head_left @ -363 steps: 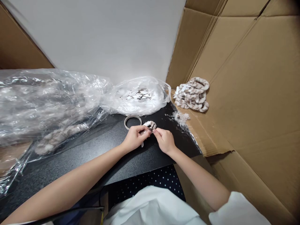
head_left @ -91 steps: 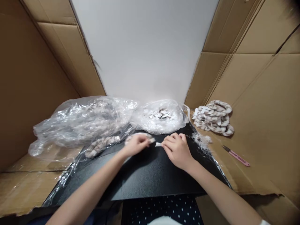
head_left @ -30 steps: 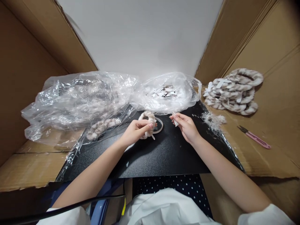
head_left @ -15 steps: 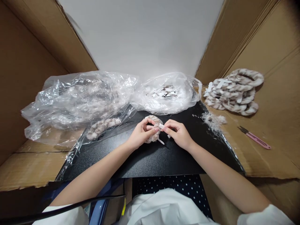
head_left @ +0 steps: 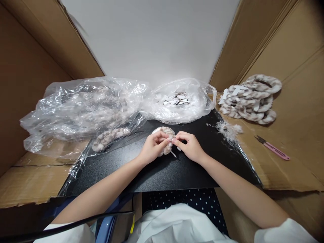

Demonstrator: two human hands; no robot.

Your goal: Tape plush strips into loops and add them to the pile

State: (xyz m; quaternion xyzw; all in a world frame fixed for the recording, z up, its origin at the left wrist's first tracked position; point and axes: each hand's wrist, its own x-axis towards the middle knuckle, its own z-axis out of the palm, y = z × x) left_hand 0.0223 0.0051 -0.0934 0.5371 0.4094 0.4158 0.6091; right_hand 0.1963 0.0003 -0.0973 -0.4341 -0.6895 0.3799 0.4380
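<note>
A fluffy beige-and-white ring (head_left: 163,131) rests at the middle of the black tabletop (head_left: 162,175). My left hand (head_left: 155,145) is closed on its near side, thumb and fingers pinched together. Close against it, my right hand (head_left: 188,145) is closed in a pinch at the ring's right edge. What lies between the right fingertips is too small and hidden to make out. A thin white strip (head_left: 173,154) sticks out below the ring between both hands.
Behind on the left lies a large clear bag (head_left: 83,108) of fluffy pieces. A second bag (head_left: 177,111) holds white tags. On cardboard at right are stacked fluffy rings (head_left: 253,101), loose fluff (head_left: 230,131) and pink-handled snips (head_left: 275,150).
My right hand has moved slightly left, and its fingertips now meet those of my left hand. The white tag seen between them before is now mostly covered.
</note>
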